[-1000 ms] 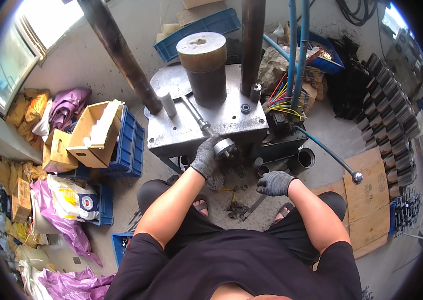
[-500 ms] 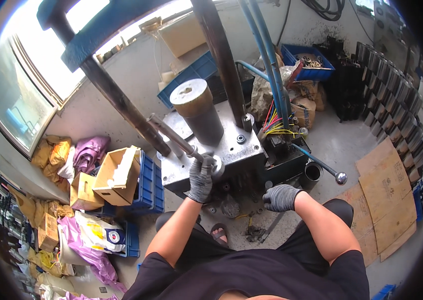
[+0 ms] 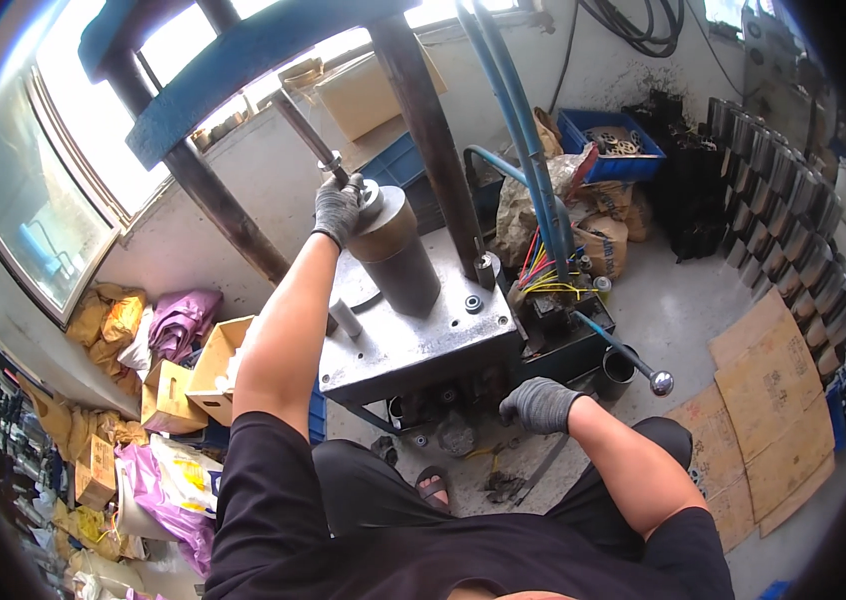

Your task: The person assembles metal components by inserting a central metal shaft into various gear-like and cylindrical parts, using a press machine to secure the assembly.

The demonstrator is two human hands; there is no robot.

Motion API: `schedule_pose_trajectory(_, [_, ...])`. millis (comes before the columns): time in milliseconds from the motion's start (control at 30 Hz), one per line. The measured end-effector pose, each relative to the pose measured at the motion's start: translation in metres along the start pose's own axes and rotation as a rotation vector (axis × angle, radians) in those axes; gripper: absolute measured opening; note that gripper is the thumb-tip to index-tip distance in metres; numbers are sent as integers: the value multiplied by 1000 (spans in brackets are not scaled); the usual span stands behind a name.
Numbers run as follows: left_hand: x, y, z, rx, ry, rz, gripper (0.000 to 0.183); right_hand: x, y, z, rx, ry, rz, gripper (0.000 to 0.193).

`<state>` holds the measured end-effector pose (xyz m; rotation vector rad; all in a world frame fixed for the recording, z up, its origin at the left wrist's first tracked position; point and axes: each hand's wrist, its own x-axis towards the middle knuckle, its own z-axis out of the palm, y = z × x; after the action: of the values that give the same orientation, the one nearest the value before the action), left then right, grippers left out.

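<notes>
Left hand (image 3: 338,208), grey-gloved, is now raised to the top of the cylinder (image 3: 398,250) standing on the press plate (image 3: 423,335). A second ago this hand was down at the plate's front edge, closed on a small round metal part. Now its fingers are curled against the cylinder's top rim, where a small round piece (image 3: 371,196) sits. Fingers are closed about that piece or the rod (image 3: 308,135) just behind it; the glove hides which.

Right hand (image 3: 540,403), also gloved, sits low by the plate's front right corner, above the floor scraps. It has barely shifted over the last second. Fingers are bent, palm down; whether it holds anything I cannot tell.

View has tilted up: the blue crossbeam (image 3: 243,60) and window now fill the upper left.

Judgement: the part has gone from plate level to cylinder top, so loading looks to be in hand, not finished.

Around: lever (image 3: 623,352) with ball end off the plate's right edge; coloured wires (image 3: 548,275) behind it; cardboard boxes (image 3: 193,375) on the floor, left.
</notes>
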<state>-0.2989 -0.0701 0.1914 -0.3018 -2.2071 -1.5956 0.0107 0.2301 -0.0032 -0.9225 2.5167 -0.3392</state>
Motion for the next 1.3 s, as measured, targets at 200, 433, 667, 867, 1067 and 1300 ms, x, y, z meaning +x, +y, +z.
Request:
schedule_pose_trajectory(200, [11, -8, -3, -165, -41, -168, 11, -2, -1, 9, -15, 58, -38, 39])
schedule_pose_trajectory(433, [12, -18, 5, 42, 10, -204, 32, 2, -5, 17, 18, -72, -11, 42])
schedule_pose_trajectory(667, [12, -2, -3, 952, -258, -24, 41, 3, -2, 20, 73, -52, 8, 55])
schedule_pose_trajectory(867, [-8, 13, -1, 701, -34, -222, 45, -3, -14, 17, 89, -88, 68, 75])
schedule_pose_trajectory(1067, [-6, 7, -1, 852, -117, -60, 42, -9, -17, 14, 56, -98, 50, 83])
schedule_pose_trajectory(1300, [15, -27, -8, 757, -147, 37, 37, -17, -17, 12, -5, -91, 83, 77])
